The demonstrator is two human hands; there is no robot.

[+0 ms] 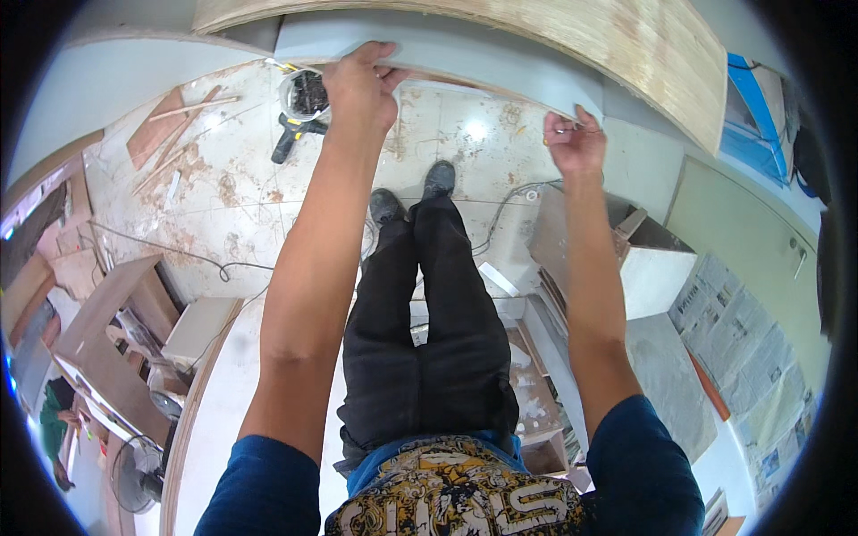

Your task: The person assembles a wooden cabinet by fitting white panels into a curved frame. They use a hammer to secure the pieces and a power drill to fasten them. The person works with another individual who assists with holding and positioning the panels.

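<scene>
In front of me a long pale grey panel (438, 43) with a raw wooden edge sits beneath a curved plywood piece (617, 45). My left hand (362, 87) is closed round the panel's near edge, toward its left end, thumb on the upper face. Near the right corner, my right hand (575, 138) pinches the same edge, fingers curled under it. Just left of my left hand stands a clear tub (306, 95) with dark small pieces in it. Below that tub a black and yellow tool (293, 136) lies on the floor. The panel's far side is hidden under the plywood.
Wood offcuts (165, 125) and dust litter the tiled floor. A cable (223, 266) runs across it at left. Wooden cabinet frames (116, 330) and a fan (138, 473) stand left, near a person in green (55, 429). Right are a box-like unit (657, 277) and newspaper sheets (742, 339).
</scene>
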